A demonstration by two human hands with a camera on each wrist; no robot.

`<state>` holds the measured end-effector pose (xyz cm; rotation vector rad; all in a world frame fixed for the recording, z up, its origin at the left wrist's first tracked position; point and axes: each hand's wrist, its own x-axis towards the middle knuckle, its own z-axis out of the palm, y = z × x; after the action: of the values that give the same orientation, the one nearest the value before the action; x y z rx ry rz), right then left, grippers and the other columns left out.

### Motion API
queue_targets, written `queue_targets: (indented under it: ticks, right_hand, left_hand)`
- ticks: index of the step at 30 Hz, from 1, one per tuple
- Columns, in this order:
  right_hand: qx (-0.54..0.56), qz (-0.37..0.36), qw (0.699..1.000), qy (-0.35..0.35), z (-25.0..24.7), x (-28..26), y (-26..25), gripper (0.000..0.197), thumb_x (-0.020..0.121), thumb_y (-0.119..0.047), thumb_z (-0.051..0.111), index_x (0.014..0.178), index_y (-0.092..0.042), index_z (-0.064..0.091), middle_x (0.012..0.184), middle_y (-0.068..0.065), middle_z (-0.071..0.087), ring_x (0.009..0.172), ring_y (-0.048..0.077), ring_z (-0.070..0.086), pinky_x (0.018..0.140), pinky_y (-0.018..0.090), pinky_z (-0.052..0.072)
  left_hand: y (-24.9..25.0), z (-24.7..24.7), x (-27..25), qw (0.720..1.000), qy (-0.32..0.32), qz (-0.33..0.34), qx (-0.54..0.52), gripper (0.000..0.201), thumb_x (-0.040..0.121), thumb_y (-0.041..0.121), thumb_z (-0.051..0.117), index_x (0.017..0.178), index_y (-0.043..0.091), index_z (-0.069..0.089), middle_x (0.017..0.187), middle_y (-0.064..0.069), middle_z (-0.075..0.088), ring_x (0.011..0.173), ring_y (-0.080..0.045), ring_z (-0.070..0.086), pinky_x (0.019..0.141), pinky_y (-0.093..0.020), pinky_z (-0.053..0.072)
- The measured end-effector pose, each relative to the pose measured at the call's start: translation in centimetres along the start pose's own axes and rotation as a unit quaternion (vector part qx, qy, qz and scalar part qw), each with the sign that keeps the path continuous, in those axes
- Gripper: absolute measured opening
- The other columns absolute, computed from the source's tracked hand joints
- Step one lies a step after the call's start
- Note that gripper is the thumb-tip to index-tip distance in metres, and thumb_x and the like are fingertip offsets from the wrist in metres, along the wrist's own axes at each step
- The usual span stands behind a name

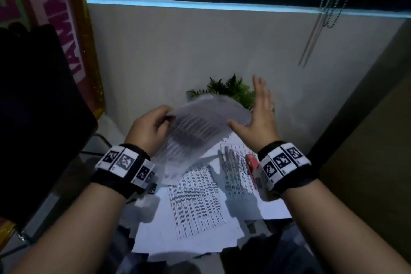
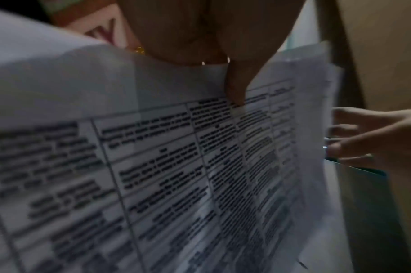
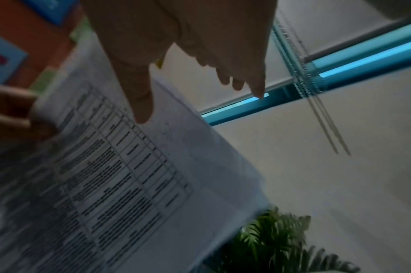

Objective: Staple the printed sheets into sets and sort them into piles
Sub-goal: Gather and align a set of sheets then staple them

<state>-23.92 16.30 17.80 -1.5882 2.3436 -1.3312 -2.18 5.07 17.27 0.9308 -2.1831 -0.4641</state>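
Note:
My left hand (image 1: 153, 125) pinches a set of printed sheets (image 1: 198, 133) by its left edge and holds it tilted up above the desk. In the left wrist view my thumb (image 2: 235, 92) presses on the printed table of the sheets (image 2: 176, 166). My right hand (image 1: 258, 115) stands open at the set's right edge, fingers straight and spread, thumb (image 3: 141, 109) against the paper (image 3: 134, 175). More printed sheets (image 1: 195, 202) lie flat on the desk below. A red stapler (image 1: 252, 165) lies beside them, partly hidden by my right wristband.
A small green plant (image 1: 231, 89) stands against the grey wall behind the held sheets. A dark monitor (image 1: 35, 118) fills the left side. Blind cords (image 1: 320, 24) hang at the upper right. A brown panel (image 1: 378, 140) bounds the right side.

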Motion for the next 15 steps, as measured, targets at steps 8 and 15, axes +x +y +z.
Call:
queue_targets:
  ticks: [8,15]
  right_hand:
    - [0.234,0.13,0.96,-0.082,1.3,-0.7,0.4,0.016,0.082,-0.017,0.071,0.07,-0.028,0.068,0.071,-0.005,0.066,0.067,0.005,0.059,0.064,0.021,0.047]
    - [0.252,0.183,0.944,-0.109,0.6,-2.1,3.5,0.007,0.088,-0.016,0.064,0.091,-0.011,0.067,0.088,0.002,0.065,0.072,0.008,0.057,0.062,0.006,0.045]
  left_hand:
    - [0.9,-1.3,-0.2,0.98,0.001,-0.035,0.193,0.057,0.081,0.073,0.03,0.08,0.025,0.062,0.079,0.004,0.062,0.089,-0.023,0.056,0.104,-0.047,0.021]
    - [-5.1,-1.6,-3.0,0.936,0.188,-0.256,-0.153,0.09,0.07,0.055,0.073,0.14,0.017,0.031,0.14,0.0,0.039,0.129,-0.019,0.04,0.111,-0.036,0.029]
